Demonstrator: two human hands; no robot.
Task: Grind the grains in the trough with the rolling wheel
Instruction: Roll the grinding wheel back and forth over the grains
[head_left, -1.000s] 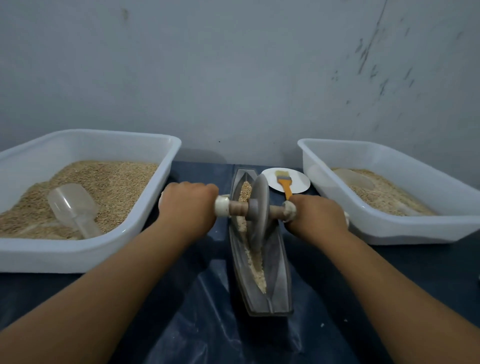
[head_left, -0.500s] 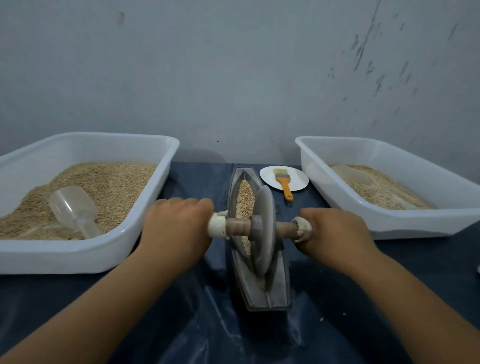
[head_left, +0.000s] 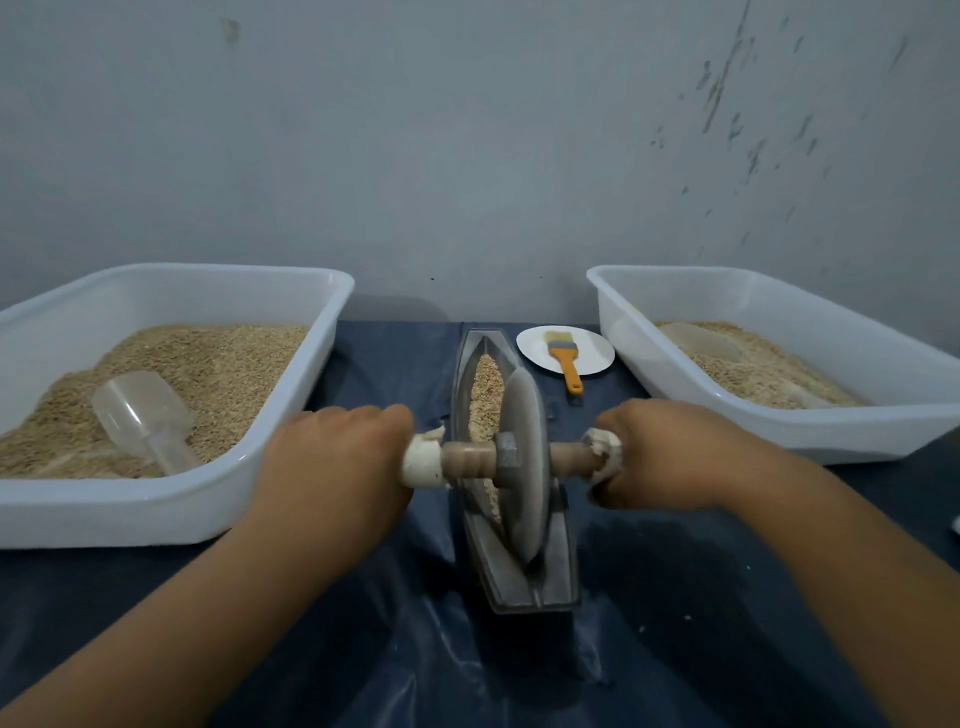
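Head view shows left hand (head_left: 337, 462) and right hand (head_left: 670, 457) gripping the rolling wheel's (head_left: 522, 462) axle mid-frame, grinding underway; next, push upward over grains (head_left: 485, 387) in the trough (head_left: 563, 566).

We see two bare forearms entering from the bottom corners, no sleeves, no cuffs visible anywhere up to the frame edge. Left hand (head_left: 332, 462) and right hand (head_left: 670, 457) are both bare: no gloves, rings, watch, bracelets or bandages that we can make out. Knuckles and backs of hands face the camera; nails are hidden. No other part of the person shows.
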